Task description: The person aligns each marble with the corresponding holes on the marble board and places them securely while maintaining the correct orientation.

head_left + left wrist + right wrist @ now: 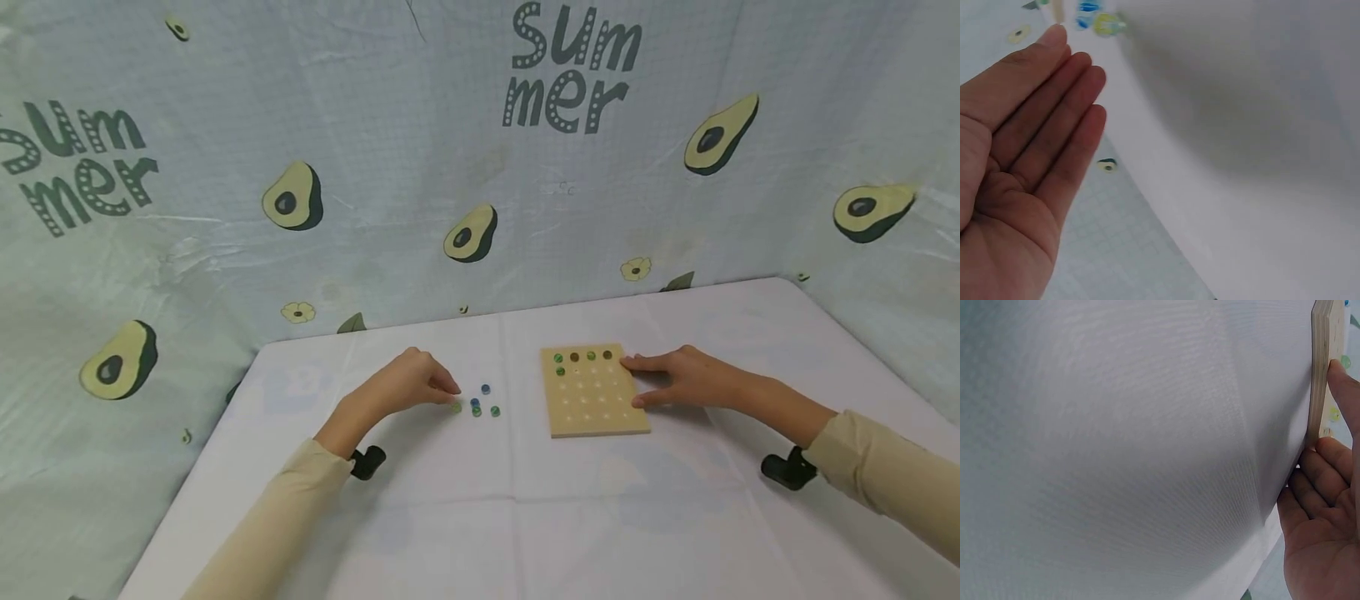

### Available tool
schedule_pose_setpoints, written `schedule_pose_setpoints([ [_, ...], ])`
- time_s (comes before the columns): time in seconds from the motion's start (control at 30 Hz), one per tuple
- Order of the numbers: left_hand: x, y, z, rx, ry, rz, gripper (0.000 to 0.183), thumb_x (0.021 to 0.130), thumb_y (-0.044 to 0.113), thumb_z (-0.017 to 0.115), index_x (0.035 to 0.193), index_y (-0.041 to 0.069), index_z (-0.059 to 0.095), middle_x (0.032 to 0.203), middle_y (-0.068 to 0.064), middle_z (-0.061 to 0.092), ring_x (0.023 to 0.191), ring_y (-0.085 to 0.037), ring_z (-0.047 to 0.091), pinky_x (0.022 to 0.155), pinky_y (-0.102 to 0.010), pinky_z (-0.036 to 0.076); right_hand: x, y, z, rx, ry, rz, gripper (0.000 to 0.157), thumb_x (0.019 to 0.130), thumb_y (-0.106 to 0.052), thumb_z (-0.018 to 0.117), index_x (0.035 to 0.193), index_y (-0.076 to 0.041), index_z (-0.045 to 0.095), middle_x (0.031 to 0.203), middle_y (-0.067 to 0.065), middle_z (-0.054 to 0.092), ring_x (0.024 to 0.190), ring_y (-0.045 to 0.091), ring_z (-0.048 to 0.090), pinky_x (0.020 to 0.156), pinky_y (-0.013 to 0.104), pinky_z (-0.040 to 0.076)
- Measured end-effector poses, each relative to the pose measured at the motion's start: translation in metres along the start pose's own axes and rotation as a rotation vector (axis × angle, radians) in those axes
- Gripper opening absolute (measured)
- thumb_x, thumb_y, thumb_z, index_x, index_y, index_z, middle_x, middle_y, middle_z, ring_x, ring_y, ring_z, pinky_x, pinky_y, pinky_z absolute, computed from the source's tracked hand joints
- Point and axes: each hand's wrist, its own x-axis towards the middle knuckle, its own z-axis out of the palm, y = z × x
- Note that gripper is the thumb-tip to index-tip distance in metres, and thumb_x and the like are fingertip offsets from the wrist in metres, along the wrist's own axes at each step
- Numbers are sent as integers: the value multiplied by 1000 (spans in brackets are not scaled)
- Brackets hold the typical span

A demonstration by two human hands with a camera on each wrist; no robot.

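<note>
My left hand (416, 379) is low over the white table, fingertips right at a yellow-green marble (456, 407). In the left wrist view, this yellowish marble (1107, 25) shows beyond the thumb, and the fingers (1063, 134) are nearly straight side by side. Just right of it lie several loose blue and green marbles (495, 411). A square wooden board (564, 423) with rows of small hollows lies flat, with green and brown marbles in its far rows. Against its right edge rests my right hand (686, 377), fingers extended; the thumb (1342, 390) touches the board's edge.
A white cloth with creases covers the table (450, 533). Behind it hangs a pale curtain (375, 108) printed with avocados and lettering. Each wrist carries a black camera, such as the one at the right sleeve (787, 469).
</note>
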Motion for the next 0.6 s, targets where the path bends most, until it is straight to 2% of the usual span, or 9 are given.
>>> schedule_pose_setpoints([
  [0.2, -2, -14, 7, 52, 16, 76, 10, 87, 14, 81, 96, 11, 83, 94, 2, 78, 90, -10, 72, 78, -26, 58, 1, 2, 1, -7, 6, -5, 81, 86, -62, 72, 147, -13, 54, 147, 17, 52, 130, 40, 55, 99, 56, 49],
  [0.33, 0, -17, 13, 49, 24, 121, 8, 87, 14, 81, 95, 13, 83, 93, 5, 78, 91, -10, 72, 80, -27, 58, 1, 2, 1, -13, 1, -2, 81, 86, -64, 71, 148, -14, 54, 148, 17, 52, 131, 40, 54, 100, 56, 48],
  [0.6, 4, -14, 18, 56, -3, 115, 11, 85, 14, 83, 95, 13, 82, 94, 5, 78, 90, -7, 72, 81, -24, 57, 1, 4, 2, -10, 8, -8, 81, 86, -62, 72, 148, -14, 54, 148, 16, 52, 133, 41, 51, 101, 57, 48],
])
